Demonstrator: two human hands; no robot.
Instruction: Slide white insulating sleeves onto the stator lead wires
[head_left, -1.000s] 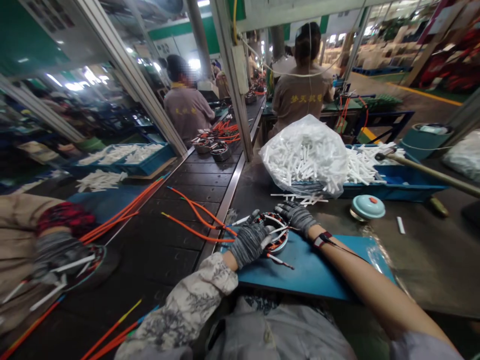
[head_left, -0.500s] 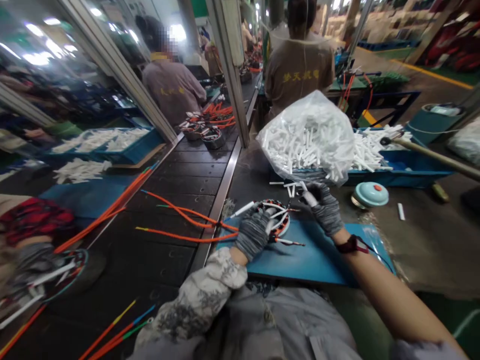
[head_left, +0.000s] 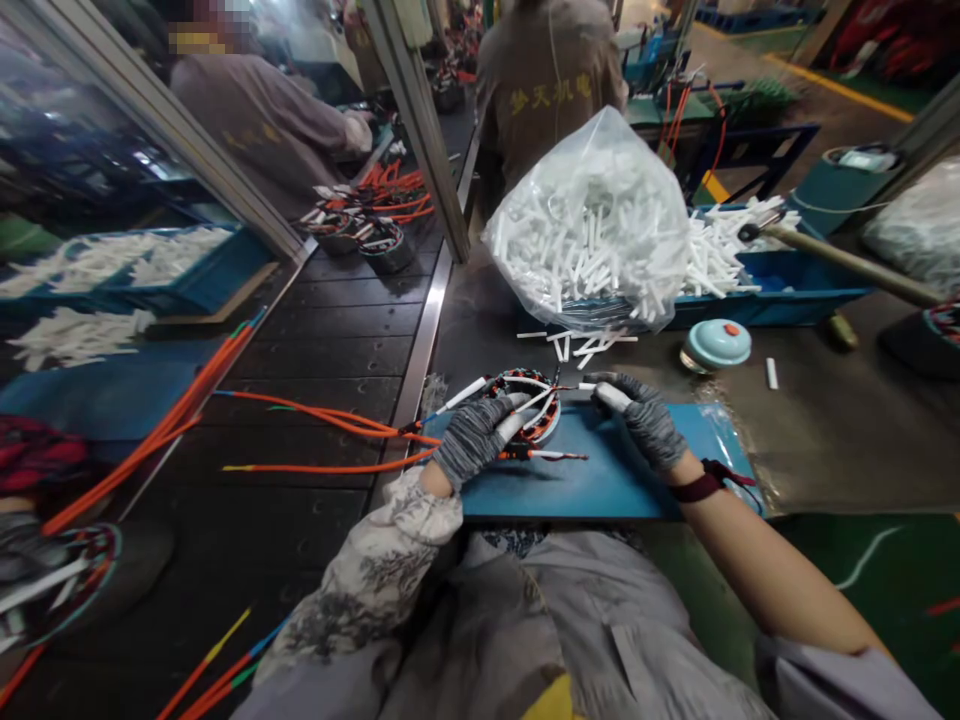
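Between gloved fingertips, the right hand (head_left: 643, 420) pinches a white sleeve (head_left: 611, 396) just beside the wound stator (head_left: 525, 408), which the left hand (head_left: 472, 450) grips at its near edge on the blue mat (head_left: 600, 480). Sliding the sleeve well likely means keeping the stator pinned and the lead straight. Orange leads (head_left: 330, 420) trail onto the dark conveyor (head_left: 337, 330); a bag of sleeves (head_left: 592, 220) sits behind, with co-workers beyond.

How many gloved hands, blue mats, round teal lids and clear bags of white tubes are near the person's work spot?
Gloved hands: 2, left hand and right hand
Blue mat: 1
Round teal lid: 1
Clear bag of white tubes: 1
Total: 5
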